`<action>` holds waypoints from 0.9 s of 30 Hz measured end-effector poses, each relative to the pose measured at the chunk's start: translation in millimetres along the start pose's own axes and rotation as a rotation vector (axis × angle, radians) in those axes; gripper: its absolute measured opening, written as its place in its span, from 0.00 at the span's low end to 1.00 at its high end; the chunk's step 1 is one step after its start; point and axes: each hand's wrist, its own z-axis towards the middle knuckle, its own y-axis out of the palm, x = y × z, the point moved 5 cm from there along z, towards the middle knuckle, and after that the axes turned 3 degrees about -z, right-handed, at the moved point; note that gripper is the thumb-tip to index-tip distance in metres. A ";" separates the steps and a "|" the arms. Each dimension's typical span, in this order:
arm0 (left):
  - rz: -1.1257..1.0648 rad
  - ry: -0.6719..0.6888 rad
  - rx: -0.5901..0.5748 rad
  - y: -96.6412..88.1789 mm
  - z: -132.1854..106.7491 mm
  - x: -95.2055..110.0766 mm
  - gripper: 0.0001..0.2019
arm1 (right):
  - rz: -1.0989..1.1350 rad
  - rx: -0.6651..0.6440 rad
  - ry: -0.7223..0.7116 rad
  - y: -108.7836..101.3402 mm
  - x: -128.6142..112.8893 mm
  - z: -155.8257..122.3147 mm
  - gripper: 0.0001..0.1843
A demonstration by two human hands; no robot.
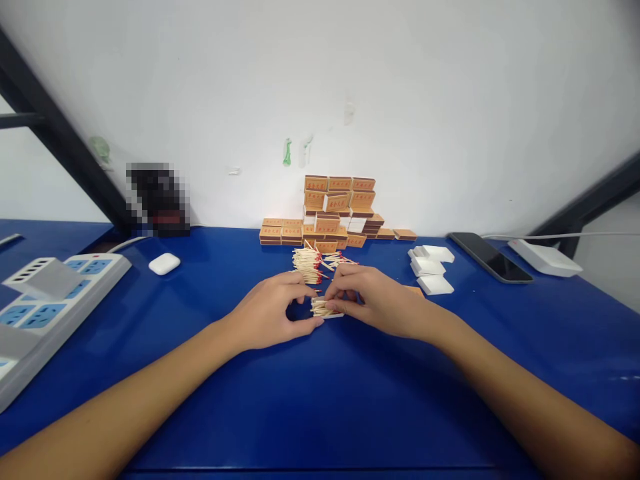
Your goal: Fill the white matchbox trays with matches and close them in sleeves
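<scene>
The small, white, open card tray (334,317) of slim, pale wooden matchsticks (320,310) lay on the glossy blue counter (320,400), its left end held between thumb and fingers of the left hand (273,308), while the right hand (375,300) bent narrowly over its right end, whether pinching matchsticks I could not tell. The tray looked light and crushable, best held gently by its long walls; the matchsticks seemed stiff but snappable, best taken mid-stick. Beyond that one tray lay two red-tipped match heaps (306,268) and orange-brown printed matchboxes (337,203), too densely stacked to count; rightward, at least three other white card pieces (435,286).
</scene>
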 end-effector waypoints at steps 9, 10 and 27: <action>-0.006 -0.010 0.003 -0.4 0.6 -1.7 0.17 | -0.039 0.010 -0.005 -4.3 4.7 -1.0 0.04; -0.001 -0.011 0.002 0.0 0.7 -1.7 0.17 | -0.043 -0.002 -0.001 -5.0 5.6 -1.5 0.03; 0.000 -0.003 -0.001 -1.2 1.2 0.6 0.16 | -0.054 -0.027 0.032 -5.5 5.3 -0.8 0.07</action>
